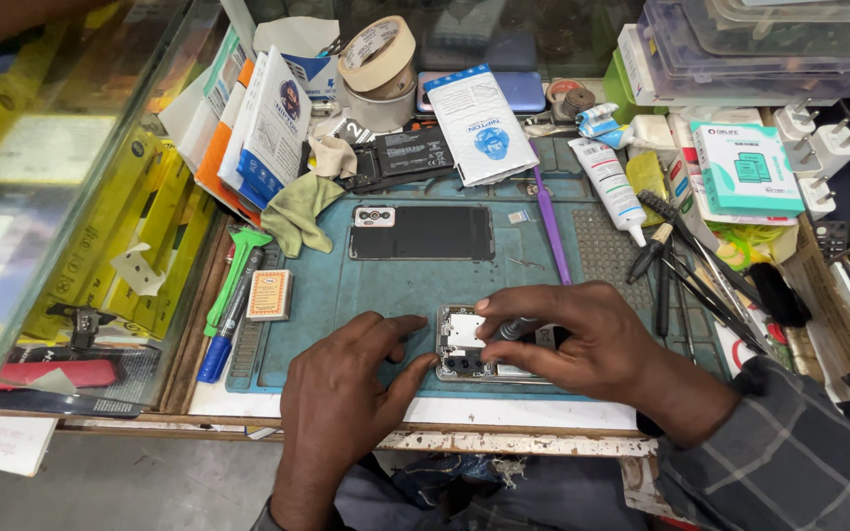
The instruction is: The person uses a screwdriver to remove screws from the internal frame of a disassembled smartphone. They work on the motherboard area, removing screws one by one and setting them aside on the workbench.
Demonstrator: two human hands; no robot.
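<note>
Fingers (pixel 415 329) of your left hand (pixel 346 393) are pressing flat and open against the left edge of the opened phone (pixel 464 344), which is lying at the lower centre of the frame on the blue work mat (pixel 346 285), while your right hand (pixel 582 339) is pinching a small screwdriver (pixel 516 327) over it. Because you are steadying the phone only from one side, the tip could be slipping off and scratching the exposed board, or a loose screw could be rolling away toward the black back cover (pixel 423 232) above.

You have one view only, from the camera on your head, looking steeply down and forward over the bench (pixel 464 411). It sits close, your forearms entering from the bottom edge, the cluttered far side filling the top.
</note>
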